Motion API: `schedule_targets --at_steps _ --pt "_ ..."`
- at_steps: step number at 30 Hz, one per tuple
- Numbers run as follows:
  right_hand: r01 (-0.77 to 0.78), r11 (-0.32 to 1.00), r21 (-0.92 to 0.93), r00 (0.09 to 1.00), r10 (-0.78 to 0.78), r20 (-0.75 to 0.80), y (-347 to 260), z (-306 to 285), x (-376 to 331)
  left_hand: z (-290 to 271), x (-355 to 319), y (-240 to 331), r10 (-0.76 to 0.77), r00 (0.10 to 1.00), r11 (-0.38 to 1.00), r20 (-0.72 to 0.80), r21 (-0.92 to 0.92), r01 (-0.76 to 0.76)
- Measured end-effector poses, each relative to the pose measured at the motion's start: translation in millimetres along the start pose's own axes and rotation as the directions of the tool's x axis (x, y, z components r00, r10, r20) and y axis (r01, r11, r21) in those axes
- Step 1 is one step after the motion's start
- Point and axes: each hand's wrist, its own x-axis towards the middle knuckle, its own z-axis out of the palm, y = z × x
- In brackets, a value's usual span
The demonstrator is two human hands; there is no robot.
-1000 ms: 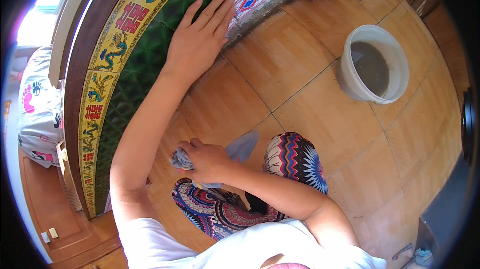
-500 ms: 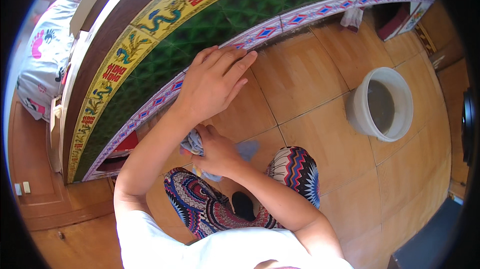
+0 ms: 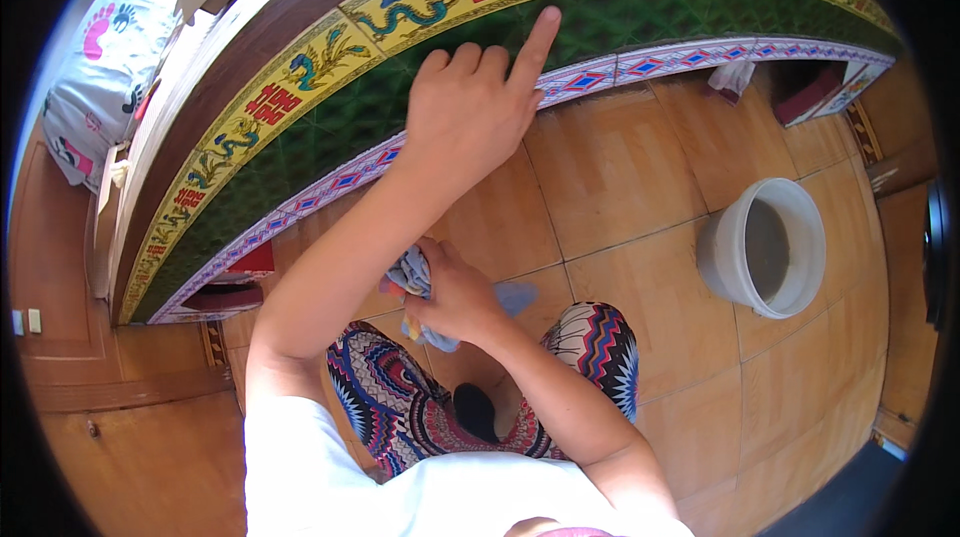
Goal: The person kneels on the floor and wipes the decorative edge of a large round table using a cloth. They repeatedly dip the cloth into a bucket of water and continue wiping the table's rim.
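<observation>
Over the last second the left hand [image 3: 470,117] had gone from lying flat with spread fingers on the green patterned panel [image 3: 330,127] to a loose fist with only the index finger stretched out, its tip on the panel's green face just below the yellow dragon border [image 3: 300,67]. It grasped nothing. That looked less like bracing and more like pointing at or probing one spot on the panel. The view had also swung to bring the panel closer. The right hand [image 3: 450,297] had stayed clenched on the bunched blue-grey cloth [image 3: 415,277], held near the panel's lower diamond-patterned trim and apart from the green face. The cloth sat below the left forearm, above the patterned trousers [image 3: 390,397]. The white bucket [image 3: 765,247] stood well apart from the panel on the tile floor [image 3: 610,187].
</observation>
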Motion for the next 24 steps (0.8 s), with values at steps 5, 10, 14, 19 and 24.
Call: schedule_targets --at_steps 5,10,14,19,24 --pt "-0.038 0.998 -0.043 0.999 0.04 0.031 -3.6 0.5 2.0 27.0 -5.3 8.5 -0.039 0.999 0.994 0.03 0.106 0.036" --pt "-0.044 0.999 -0.007 0.998 0.044 0.055 -8.5 -4.2 2.2 27.1 -10.9 3.1 -0.011 1.0 0.999 -0.02 0.033 0.012" --pt "-0.057 0.998 0.018 0.998 0.056 0.03 -6.2 -1.4 3.3 14.9 -5.1 2.4 -0.093 0.996 0.995 0.012 0.018 0.093" --pt "-0.075 0.997 0.033 0.997 0.074 0.035 -7.3 -5.0 3.6 11.7 -24.5 -7.7 -0.12 0.991 0.993 0.062 -0.014 0.121" --pt "0.009 1.0 0.019 1.0 -0.009 -0.011 1.6 2.4 5.9 5.2 -42.6 -21.3 -0.215 0.976 0.976 0.023 -0.04 0.215"
